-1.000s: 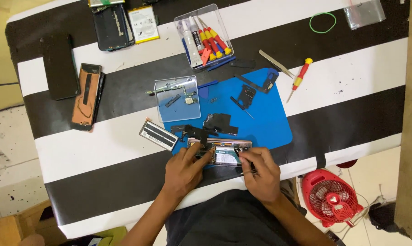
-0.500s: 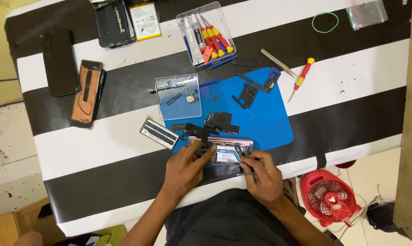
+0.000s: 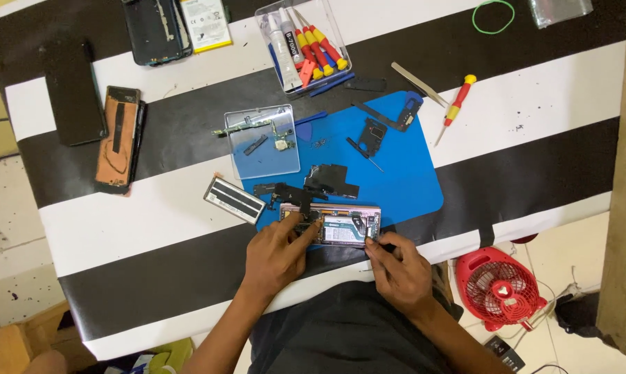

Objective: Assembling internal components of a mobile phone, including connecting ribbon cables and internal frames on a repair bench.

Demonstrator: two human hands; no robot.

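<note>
Left hand (image 3: 275, 255) is pinning the opened smartphone (image 3: 332, 225) by its frame while right hand (image 3: 395, 266) is pinching its right end; light, rigid, fragile inside, so grip edges only.

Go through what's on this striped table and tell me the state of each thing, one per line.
Opened phone: back off, insides showing, flat on blue mat.
Left hand: fingers resting on the phone's left end.
Right hand: fingertips at the phone's right end.
Clear screwdriver box: open, tools inside.
Red-yellow screwdriver: lying loose.
Red fan: on floor.
</note>
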